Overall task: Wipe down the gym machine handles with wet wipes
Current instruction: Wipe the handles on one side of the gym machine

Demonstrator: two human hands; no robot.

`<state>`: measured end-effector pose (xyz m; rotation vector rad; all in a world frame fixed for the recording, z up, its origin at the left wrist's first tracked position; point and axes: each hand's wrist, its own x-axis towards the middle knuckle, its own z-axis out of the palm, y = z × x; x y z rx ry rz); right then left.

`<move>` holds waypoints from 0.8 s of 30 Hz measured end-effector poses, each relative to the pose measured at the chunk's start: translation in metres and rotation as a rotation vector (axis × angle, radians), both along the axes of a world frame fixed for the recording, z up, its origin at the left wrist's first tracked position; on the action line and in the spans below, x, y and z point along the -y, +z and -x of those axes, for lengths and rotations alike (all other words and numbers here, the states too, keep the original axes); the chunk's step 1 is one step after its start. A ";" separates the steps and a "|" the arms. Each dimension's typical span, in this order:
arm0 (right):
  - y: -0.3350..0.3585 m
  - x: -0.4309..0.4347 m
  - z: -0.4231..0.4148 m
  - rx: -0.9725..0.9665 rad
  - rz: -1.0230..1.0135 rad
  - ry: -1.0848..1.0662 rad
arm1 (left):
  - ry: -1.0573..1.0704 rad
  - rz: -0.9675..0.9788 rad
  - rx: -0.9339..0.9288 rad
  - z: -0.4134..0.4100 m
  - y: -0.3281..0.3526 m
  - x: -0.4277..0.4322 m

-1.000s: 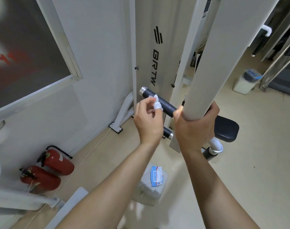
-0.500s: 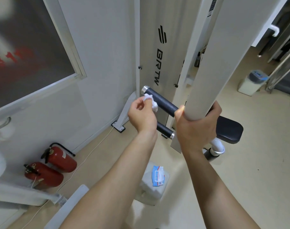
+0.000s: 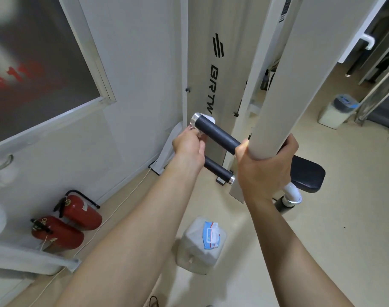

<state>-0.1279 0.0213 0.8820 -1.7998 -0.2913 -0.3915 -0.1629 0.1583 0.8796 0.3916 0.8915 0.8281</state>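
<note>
A black gym handle [image 3: 218, 135] with a silver end cap juts out to the left from a thick white machine arm [image 3: 284, 85]. My left hand [image 3: 189, 147] sits just under the handle's capped end and pinches a white wet wipe [image 3: 209, 118], which mostly hides behind the handle tip. My right hand [image 3: 262, 167] is wrapped around the bottom of the white arm. A second, shorter black handle [image 3: 218, 169] runs below the first, partly behind my left wrist.
A wet wipe pack [image 3: 211, 234] lies on a white jug [image 3: 195, 251] on the floor below my arms. Two red fire extinguishers [image 3: 78, 213] lie by the left wall. A black seat pad [image 3: 308, 176] sits to the right; a white bin [image 3: 335, 114] stands farther right.
My left hand slid the wipe leftward along the upper handle, from near its middle to the capped end. My right hand kept its hold on the white arm.
</note>
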 end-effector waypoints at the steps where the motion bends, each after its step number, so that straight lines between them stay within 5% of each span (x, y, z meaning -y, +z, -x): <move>1: 0.000 -0.001 0.001 -0.004 0.001 -0.008 | -0.035 -0.019 -0.013 0.000 0.002 0.005; 9: 0.001 0.000 -0.005 -0.009 0.023 -0.015 | -0.403 -0.264 -0.160 -0.001 -0.013 0.059; 16: 0.006 -0.001 0.002 0.009 0.001 -0.007 | -0.063 -0.033 0.079 -0.005 -0.009 -0.015; 24: 0.005 0.007 -0.005 -0.035 0.038 0.069 | -0.533 -0.400 -0.197 -0.005 -0.038 0.058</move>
